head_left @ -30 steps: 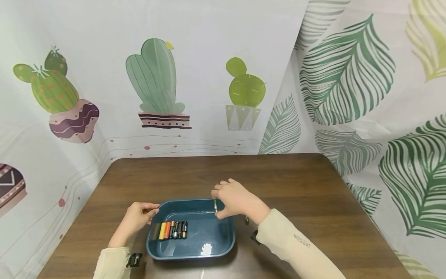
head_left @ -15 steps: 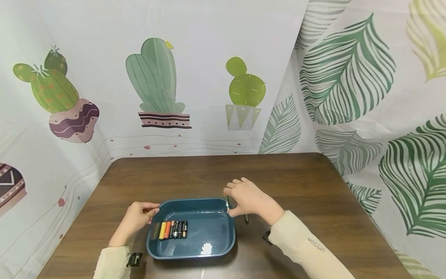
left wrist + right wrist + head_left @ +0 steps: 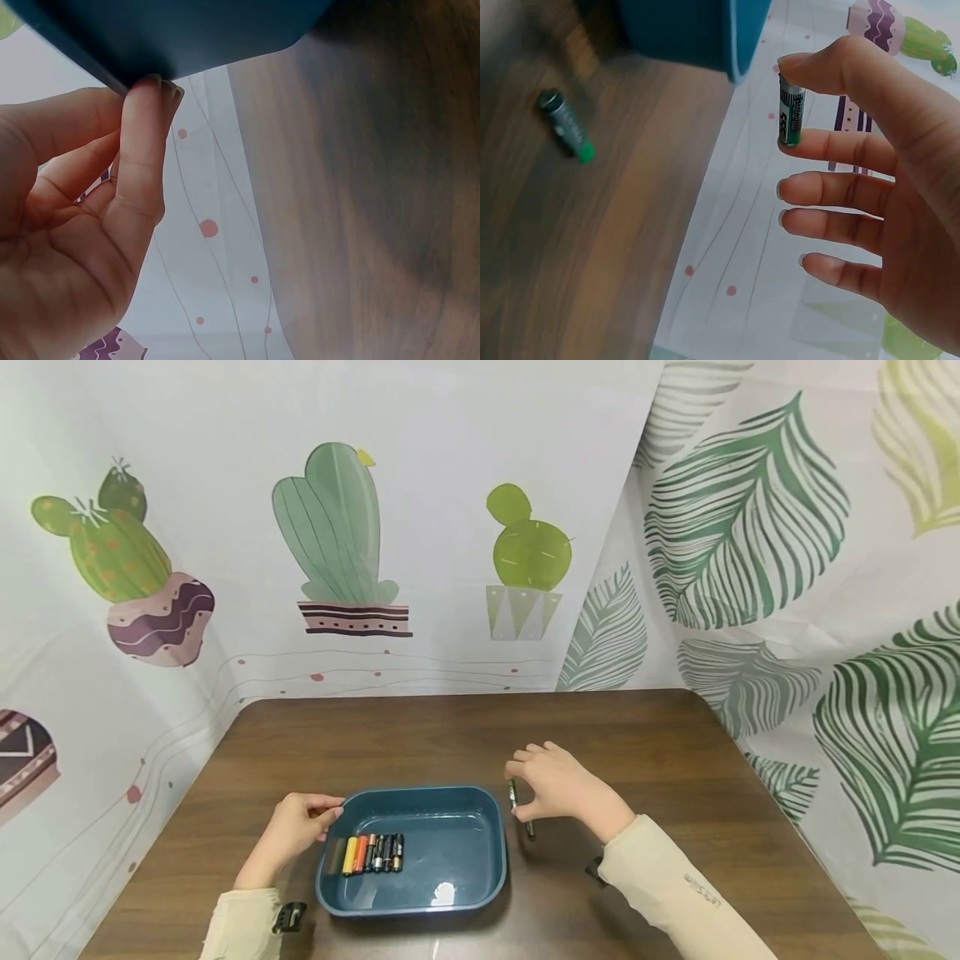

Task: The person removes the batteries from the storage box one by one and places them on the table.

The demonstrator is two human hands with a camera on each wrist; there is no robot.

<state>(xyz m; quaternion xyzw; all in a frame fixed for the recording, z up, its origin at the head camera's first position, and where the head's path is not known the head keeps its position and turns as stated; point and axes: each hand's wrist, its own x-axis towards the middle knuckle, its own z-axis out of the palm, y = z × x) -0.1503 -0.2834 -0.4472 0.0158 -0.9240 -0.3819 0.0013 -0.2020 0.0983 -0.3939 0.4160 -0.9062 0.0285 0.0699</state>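
Pinched by the right hand (image 3: 557,787) in the head view, a green battery (image 3: 512,792) hovers beside the blue tray (image 3: 420,912); left wrist view: left hand (image 3: 82,217) pinching the tray's rim; right wrist view: loose battery (image 3: 567,124) on the table (image 3: 622,232).

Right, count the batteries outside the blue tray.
2. The held battery is pinched in the right hand; the loose battery lies on the table, right of the blue tray. Others could be hidden behind the right hand or the blue tray.
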